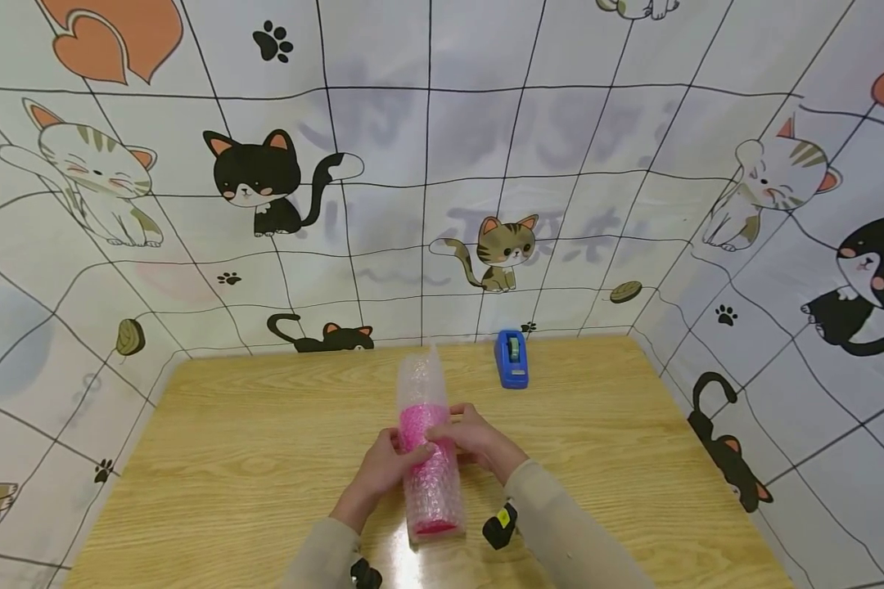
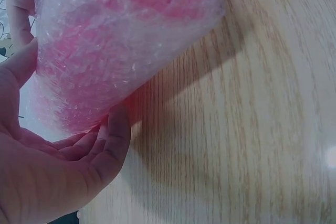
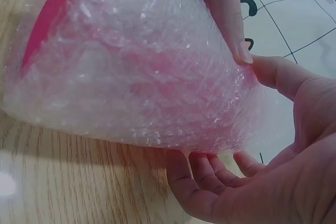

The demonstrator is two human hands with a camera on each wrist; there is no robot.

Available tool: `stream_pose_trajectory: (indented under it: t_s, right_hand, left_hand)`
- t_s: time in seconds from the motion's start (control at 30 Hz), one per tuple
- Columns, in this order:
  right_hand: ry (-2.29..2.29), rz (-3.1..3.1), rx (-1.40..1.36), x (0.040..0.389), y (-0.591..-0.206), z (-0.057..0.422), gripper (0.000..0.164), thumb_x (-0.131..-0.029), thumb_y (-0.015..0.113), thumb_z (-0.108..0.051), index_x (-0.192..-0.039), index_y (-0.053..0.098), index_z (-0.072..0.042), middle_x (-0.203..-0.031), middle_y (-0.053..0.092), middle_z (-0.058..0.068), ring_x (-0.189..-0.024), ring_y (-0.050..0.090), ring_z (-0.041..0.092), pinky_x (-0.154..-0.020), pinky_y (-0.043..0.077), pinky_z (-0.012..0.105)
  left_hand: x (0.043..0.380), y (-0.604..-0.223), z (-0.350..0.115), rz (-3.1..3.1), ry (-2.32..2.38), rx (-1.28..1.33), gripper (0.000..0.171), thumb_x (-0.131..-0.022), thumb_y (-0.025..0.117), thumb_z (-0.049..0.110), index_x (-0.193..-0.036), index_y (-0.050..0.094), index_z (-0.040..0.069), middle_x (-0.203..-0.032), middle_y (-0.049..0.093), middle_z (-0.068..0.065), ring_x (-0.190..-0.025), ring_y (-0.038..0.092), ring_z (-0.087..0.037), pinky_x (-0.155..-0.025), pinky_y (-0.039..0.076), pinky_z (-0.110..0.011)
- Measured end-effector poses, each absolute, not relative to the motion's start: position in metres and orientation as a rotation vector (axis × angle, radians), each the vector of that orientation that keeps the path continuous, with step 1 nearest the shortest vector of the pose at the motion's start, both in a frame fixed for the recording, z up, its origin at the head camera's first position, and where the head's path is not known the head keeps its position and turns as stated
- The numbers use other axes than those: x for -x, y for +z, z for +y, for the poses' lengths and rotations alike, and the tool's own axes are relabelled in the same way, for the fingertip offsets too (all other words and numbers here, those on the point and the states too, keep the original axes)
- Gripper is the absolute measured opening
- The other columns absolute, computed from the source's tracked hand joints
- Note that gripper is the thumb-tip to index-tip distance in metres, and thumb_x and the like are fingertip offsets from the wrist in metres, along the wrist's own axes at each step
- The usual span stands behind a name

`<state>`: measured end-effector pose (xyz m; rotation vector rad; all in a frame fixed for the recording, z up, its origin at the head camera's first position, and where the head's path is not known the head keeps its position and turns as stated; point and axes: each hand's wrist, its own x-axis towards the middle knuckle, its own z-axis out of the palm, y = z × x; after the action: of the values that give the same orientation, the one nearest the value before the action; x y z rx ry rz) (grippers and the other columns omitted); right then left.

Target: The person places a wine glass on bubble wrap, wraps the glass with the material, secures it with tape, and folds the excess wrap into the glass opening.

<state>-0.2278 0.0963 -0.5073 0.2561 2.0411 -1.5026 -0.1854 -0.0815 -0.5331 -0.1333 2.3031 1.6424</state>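
A long pink object wrapped in clear bubble wrap [image 1: 433, 491] lies lengthwise on the wooden table, its far end loose, whitish wrap without pink inside. My left hand [image 1: 385, 468] holds its left side, thumb on top and fingers curled low along the side. From the right, my right hand [image 1: 479, 438] grips it the same way, a little farther from me, with the thumb across the top. Both thumbs come close together over the pink part. In the right wrist view, the bubble wrap [image 3: 136, 87] bulges around a pink rim at the near end. What the pink object is, I cannot tell.
A blue tape dispenser [image 1: 513, 360] with a roll of tape stands near the table's back edge, right of the wrapped object. Sheets printed with cats and grid lines [image 1: 383, 213] hang behind and at both sides of the wooden table [image 1: 265, 425].
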Motion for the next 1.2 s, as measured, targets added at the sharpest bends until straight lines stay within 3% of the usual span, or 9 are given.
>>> stream_pose_trajectory:
  t_s: [0.17, 0.3, 0.5, 0.63, 0.9, 1.2]
  right_hand:
    - [-1.478, 2.085, -0.171, 0.228, -0.506, 0.103, 0.078, -0.080, 0.078, -0.034, -0.138, 0.036, -0.003, -0.128, 0.055, 0.018, -0.107, 0.062, 0.029, -0.096, 0.052, 0.051]
    - [-1.482, 2.124, -0.151, 0.236, -0.506, 0.117, 0.064, -0.086, 0.072, -0.034, -0.134, 0.046, -0.002, -0.124, 0.059, 0.017, -0.107, 0.062, 0.028, -0.095, 0.053, 0.049]
    - [-1.576, 2.262, -0.316, 0.260, -0.505, 0.149, 0.037, -0.097, 0.059, -0.025, -0.126, 0.060, -0.003, -0.114, 0.061, 0.012, -0.093, 0.059, 0.024, -0.082, 0.056, 0.035]
    - [-1.587, 2.335, -0.369, 0.274, -0.502, 0.174, 0.038, -0.100, 0.054, -0.023, -0.132, 0.057, -0.002, -0.124, 0.057, 0.015, -0.093, 0.055, 0.025, -0.084, 0.053, 0.036]
    - [-1.565, 2.388, -0.441, 0.295, -0.505, 0.210, 0.043, -0.103, 0.045, -0.022, -0.140, 0.048, 0.002, -0.146, 0.044, 0.023, -0.131, 0.046, 0.035, -0.104, 0.047, 0.048]
    - [-1.482, 2.424, -0.430, 0.314, -0.506, 0.224, 0.047, -0.104, 0.041, -0.022, -0.143, 0.043, 0.003, -0.147, 0.043, 0.023, -0.129, 0.047, 0.036, -0.106, 0.046, 0.048]
  left_hand:
    - [0.185, -0.534, -0.081, 2.307, 1.632, 0.164, 0.082, -0.083, 0.074, 0.045, -0.135, 0.039, -0.008, -0.129, 0.054, -0.025, -0.113, 0.059, -0.033, -0.095, 0.052, -0.048]
    - [0.186, -0.534, -0.080, 2.313, 1.622, 0.185, 0.083, -0.083, 0.074, 0.046, -0.135, 0.039, -0.008, -0.129, 0.055, -0.025, -0.112, 0.059, -0.033, -0.094, 0.053, -0.048]
    - [0.187, -0.534, -0.079, 2.325, 1.610, 0.203, 0.084, -0.082, 0.074, 0.044, -0.137, 0.038, -0.008, -0.131, 0.054, -0.026, -0.115, 0.058, -0.035, -0.096, 0.051, -0.049]
    - [0.186, -0.533, -0.078, 2.326, 1.613, 0.204, 0.084, -0.082, 0.075, 0.043, -0.138, 0.038, -0.009, -0.133, 0.053, -0.027, -0.116, 0.057, -0.037, -0.097, 0.051, -0.050]
    - [0.189, -0.538, -0.077, 2.335, 1.614, 0.204, 0.086, -0.082, 0.075, 0.044, -0.139, 0.039, -0.009, -0.135, 0.052, -0.027, -0.118, 0.057, -0.038, -0.099, 0.050, -0.050]
    - [0.198, -0.537, -0.079, 2.337, 1.649, 0.175, 0.082, -0.082, 0.075, 0.042, -0.138, 0.042, -0.008, -0.130, 0.057, -0.024, -0.111, 0.061, -0.032, -0.094, 0.054, -0.046]
